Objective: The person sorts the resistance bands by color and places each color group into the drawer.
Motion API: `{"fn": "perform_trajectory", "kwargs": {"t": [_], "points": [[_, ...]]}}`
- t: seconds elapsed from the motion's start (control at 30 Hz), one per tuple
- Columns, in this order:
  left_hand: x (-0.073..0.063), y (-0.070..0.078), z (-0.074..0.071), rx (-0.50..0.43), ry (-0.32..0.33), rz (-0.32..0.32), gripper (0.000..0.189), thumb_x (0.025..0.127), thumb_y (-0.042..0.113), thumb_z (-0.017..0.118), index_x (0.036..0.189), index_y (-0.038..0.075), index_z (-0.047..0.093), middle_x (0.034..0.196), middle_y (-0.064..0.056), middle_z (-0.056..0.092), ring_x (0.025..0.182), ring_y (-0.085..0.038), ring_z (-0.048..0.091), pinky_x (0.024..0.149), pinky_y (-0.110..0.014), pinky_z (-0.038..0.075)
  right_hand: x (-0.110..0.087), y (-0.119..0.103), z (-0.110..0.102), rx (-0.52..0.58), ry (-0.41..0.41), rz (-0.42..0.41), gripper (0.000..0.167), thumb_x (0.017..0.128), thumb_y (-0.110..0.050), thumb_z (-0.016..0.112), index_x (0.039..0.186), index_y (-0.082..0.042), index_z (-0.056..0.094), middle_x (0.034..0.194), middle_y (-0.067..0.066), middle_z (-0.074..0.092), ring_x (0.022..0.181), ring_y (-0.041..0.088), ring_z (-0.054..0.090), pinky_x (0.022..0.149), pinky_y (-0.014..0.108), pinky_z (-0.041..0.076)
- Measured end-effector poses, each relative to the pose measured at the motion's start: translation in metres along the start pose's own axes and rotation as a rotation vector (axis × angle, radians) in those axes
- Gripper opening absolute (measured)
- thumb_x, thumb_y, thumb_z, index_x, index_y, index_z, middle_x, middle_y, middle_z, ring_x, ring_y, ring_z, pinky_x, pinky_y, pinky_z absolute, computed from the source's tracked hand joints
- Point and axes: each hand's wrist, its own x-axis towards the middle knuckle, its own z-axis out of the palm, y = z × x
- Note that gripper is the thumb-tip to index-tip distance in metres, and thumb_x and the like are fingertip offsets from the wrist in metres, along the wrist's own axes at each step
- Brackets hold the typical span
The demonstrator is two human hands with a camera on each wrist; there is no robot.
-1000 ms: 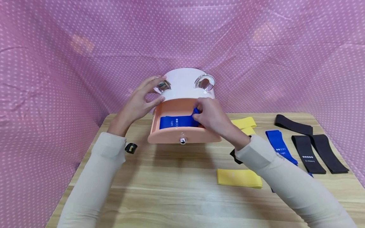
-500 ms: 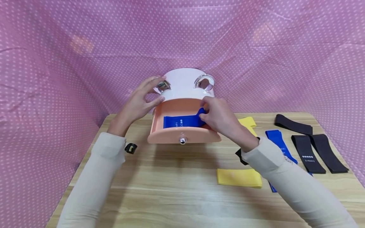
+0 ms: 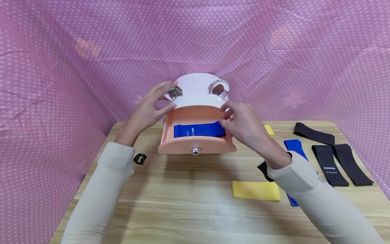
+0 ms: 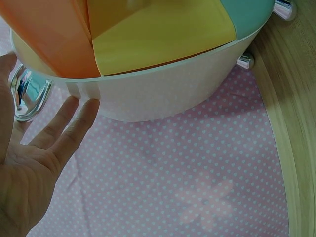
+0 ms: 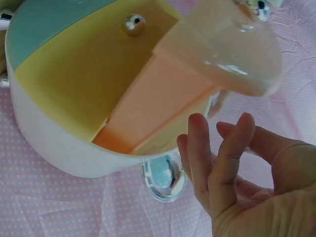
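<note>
Item: white round storage box (image 3: 198, 93) with chrome ring handles, standing at the far middle of the table (image 3: 182, 210). Its peach drawer (image 3: 196, 144) is pulled out toward the person, a chrome knob (image 3: 195, 150) at the middle of its front.

Contents of drawer: one blue resistance band (image 3: 198, 130), lying flat across the drawer from side to side, its white print toward the drawer's left.

Left hand (image 3: 149, 110): set against the left side of the box, fingers straight and spread, fingertips on the white wall by the left chrome handle (image 3: 173, 91). The left wrist view shows the same fingers (image 4: 74, 118) lying flat on the wall. It grips nothing.

Right hand (image 3: 243, 123): at the right end of the drawer, just beside the right end of the blue band, fingers loosely bent, the fingertips over the drawer's right rim. The right wrist view shows the fingers (image 5: 222, 158) relaxed and apart, holding nothing. Whether a fingertip touches the band cannot be told.

Right of the box, on the table: a yellow band (image 3: 269, 130) partly hidden behind the right hand; a second blue band (image 3: 294, 145); three black bands (image 3: 330, 161).

In front of the box, to its right: another yellow band (image 3: 255, 190), flat.

Behind the box: pink dotted cloth (image 3: 91, 51).
</note>
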Motion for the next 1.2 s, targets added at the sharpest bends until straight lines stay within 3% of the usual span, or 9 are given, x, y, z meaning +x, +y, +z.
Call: {"fn": "perform_trajectory", "kwargs": {"t": [0.17,0.37,0.53,0.8,0.97,1.2], "points": [[0.000,0.001,-0.001,0.011,-0.004,-0.016,0.069,0.099,0.029,0.074,0.159,0.041,0.043,0.167,0.001,0.037,0.131,-0.034,0.060,0.107,-0.060,0.054,-0.014,-0.003,-0.002,0.028,0.042,-0.038,0.025,0.094,-0.004,0.071,0.118,0.001,0.072,0.105,0.019,0.077,0.088,0.031,0.073,0.074,0.043,0.065],[0.000,0.002,-0.001,0.024,-0.007,-0.019,0.069,0.099,0.030,0.074,0.159,0.040,0.043,0.167,0.002,0.037,0.133,-0.034,0.059,0.115,-0.064,0.047,-0.032,-0.006,0.001,0.060,0.110,-0.156,0.023,0.091,-0.002,0.077,0.114,0.001,0.074,0.094,0.016,0.077,0.075,0.024,0.070,0.063,0.030,0.060],[0.000,0.001,-0.001,0.023,-0.010,-0.019,0.069,0.099,0.029,0.074,0.160,0.040,0.042,0.167,0.002,0.037,0.134,-0.034,0.058,0.112,-0.063,0.049,-0.046,-0.010,0.008,0.061,0.168,-0.252,0.022,0.089,-0.002,0.080,0.110,0.000,0.075,0.087,0.012,0.076,0.070,0.020,0.066,0.059,0.023,0.055],[0.000,0.001,-0.001,0.032,-0.014,-0.031,0.069,0.100,0.032,0.074,0.160,0.043,0.041,0.167,0.003,0.037,0.137,-0.033,0.056,0.114,-0.064,0.047,-0.065,-0.015,0.024,0.028,0.244,-0.405,0.021,0.086,-0.002,0.083,0.105,-0.001,0.075,0.080,0.006,0.072,0.067,0.012,0.063,0.059,0.024,0.058],[-0.001,0.002,-0.002,0.039,-0.017,-0.041,0.069,0.100,0.033,0.073,0.160,0.044,0.040,0.168,0.003,0.036,0.138,-0.034,0.055,0.114,-0.065,0.047,-0.072,-0.014,0.036,0.052,0.255,-0.484,0.020,0.085,-0.002,0.083,0.104,0.000,0.075,0.081,0.006,0.074,0.066,0.010,0.064,0.057,0.022,0.058],[-0.002,0.002,-0.002,0.024,-0.015,-0.029,0.069,0.100,0.033,0.072,0.160,0.042,0.040,0.167,0.003,0.036,0.137,-0.034,0.056,0.105,-0.061,0.056,-0.072,-0.009,0.053,0.120,0.263,-0.575,0.020,0.085,0.001,0.082,0.104,-0.002,0.076,0.082,0.003,0.076,0.067,0.006,0.064,0.056,0.017,0.056]]}}
